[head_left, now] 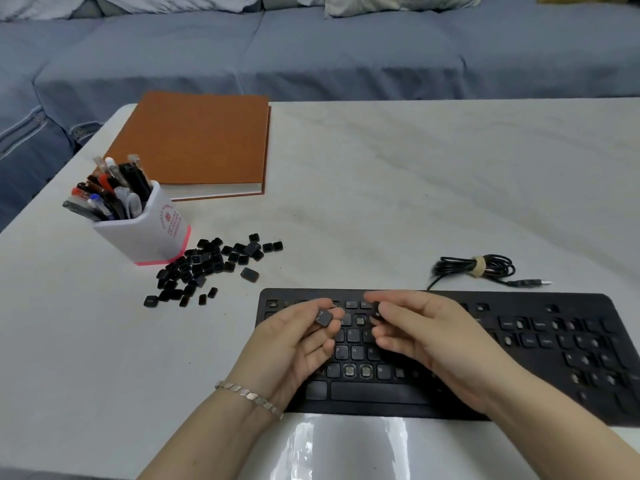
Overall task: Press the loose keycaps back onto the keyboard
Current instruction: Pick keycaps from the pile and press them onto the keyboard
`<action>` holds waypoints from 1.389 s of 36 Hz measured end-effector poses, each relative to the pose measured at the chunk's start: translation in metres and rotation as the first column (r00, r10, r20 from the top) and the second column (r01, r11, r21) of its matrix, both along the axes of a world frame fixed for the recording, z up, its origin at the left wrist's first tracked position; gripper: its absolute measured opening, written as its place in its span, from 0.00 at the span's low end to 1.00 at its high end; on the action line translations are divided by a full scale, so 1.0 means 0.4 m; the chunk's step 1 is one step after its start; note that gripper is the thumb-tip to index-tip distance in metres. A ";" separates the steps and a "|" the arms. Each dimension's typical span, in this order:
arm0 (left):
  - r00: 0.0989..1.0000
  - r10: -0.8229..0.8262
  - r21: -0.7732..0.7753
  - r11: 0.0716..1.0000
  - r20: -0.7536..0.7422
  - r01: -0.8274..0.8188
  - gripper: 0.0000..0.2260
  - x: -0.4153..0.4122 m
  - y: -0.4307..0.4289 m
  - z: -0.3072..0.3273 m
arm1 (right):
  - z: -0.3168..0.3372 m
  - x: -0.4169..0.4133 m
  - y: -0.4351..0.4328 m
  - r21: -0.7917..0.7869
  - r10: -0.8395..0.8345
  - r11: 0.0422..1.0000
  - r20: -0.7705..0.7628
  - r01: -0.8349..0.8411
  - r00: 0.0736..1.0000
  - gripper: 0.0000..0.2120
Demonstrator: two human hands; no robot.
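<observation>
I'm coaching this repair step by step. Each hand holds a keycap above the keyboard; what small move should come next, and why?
Probably lower the left hand and press the left-hand keycap onto its matching bare socket. The right hand pinches the right-hand keycap too, both above the keyboard, where bare sockets show; the legends are too blurred to pick which.
</observation>
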State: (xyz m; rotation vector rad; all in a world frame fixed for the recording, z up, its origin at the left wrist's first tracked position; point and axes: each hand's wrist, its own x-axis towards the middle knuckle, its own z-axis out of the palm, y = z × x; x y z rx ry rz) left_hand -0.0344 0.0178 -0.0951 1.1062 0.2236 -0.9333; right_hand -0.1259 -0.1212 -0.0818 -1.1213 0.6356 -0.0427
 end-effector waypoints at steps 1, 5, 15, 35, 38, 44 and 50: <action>1.000 -0.004 -0.006 1.000 -0.008 0.004 0.08 -0.004 0.001 -0.001 | -0.002 -0.006 -0.001 -0.024 0.010 1.000 -0.006 -0.010 1.000 0.11; 1.000 -0.014 -0.020 1.000 -0.023 0.013 0.08 -0.018 0.008 -0.003 | -0.012 -0.028 -0.002 -0.138 0.068 0.988 -0.025 -0.071 0.997 0.12; 0.999 0.011 0.051 0.999 -0.033 -0.009 0.09 -0.034 0.035 -0.021 | -0.028 -0.047 0.008 -0.426 0.136 0.895 -0.025 -0.134 0.990 0.15; 0.857 -0.419 0.376 0.878 0.299 0.298 0.07 -0.081 0.016 -0.012 | -0.063 -0.064 0.029 -0.855 0.122 0.518 0.078 0.003 0.989 0.15; 0.836 -0.450 0.363 0.870 0.314 0.333 0.12 -0.091 -0.002 -0.012 | -0.069 -0.074 0.027 -0.891 0.133 0.453 0.094 0.024 0.987 0.12; 0.812 -0.461 0.385 0.865 0.359 0.321 0.10 -0.104 -0.048 -0.021 | -0.063 -0.111 -0.007 -0.911 0.195 0.412 0.057 -0.029 0.979 0.13; 0.715 -0.519 0.443 0.838 0.469 0.318 0.11 -0.130 -0.119 -0.030 | -0.042 -0.175 -0.077 -0.944 0.227 0.322 0.001 -0.074 0.974 0.11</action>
